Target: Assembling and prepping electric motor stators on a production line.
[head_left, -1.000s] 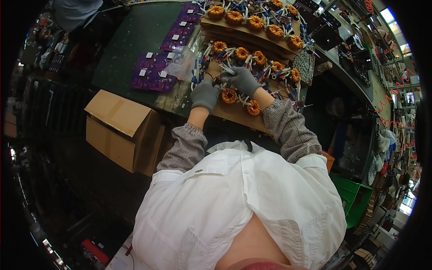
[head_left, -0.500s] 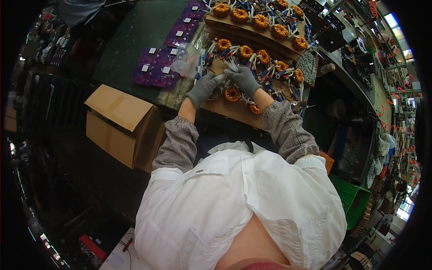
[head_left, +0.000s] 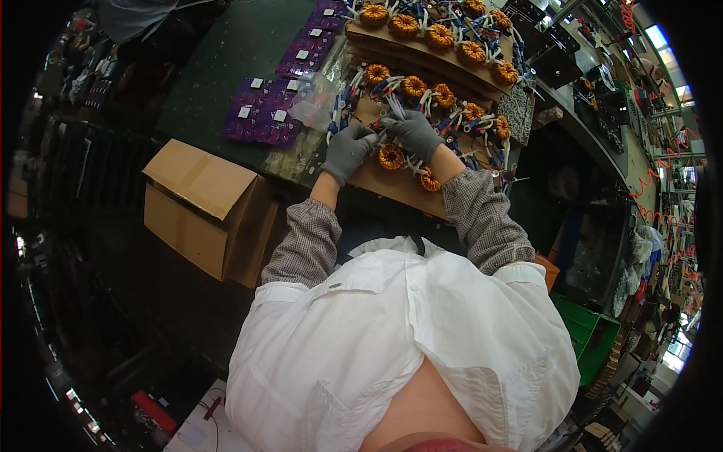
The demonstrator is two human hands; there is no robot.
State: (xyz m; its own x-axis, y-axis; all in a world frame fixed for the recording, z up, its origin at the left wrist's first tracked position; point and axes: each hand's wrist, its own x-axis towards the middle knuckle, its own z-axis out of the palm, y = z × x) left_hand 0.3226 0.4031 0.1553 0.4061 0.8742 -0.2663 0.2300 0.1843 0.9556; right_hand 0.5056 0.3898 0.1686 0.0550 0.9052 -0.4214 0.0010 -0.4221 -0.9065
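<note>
My right hand (head_left: 414, 135), in a grey glove, is closed on a bundle of thin white strips (head_left: 395, 105) that look like cable ties, fanning out past the fingers. Close beside it, my left hand (head_left: 349, 154), gloved alike, has its fingers pressed together; what they pinch is too small to tell. Both hands are over a cardboard sheet (head_left: 376, 181) bearing copper-wound ring coils with white, blue and red leads. One coil (head_left: 391, 157) lies just below the fingertips, and another coil (head_left: 414, 86) sits beyond my right hand.
Farther back, a second stack of cardboard (head_left: 422, 56) carries several more coils. Purple circuit boards (head_left: 260, 113) with white squares lie left on the green tabletop (head_left: 199, 83), beside a clear plastic bag (head_left: 310, 102). An open cardboard box (head_left: 184, 218) stands nearer left; a green crate (head_left: 591, 331) is at right.
My left hand has shifted slightly right and nearer to me, its fingers drawn in close to the right hand. The right hand has moved slightly right, still holding the white strips.
</note>
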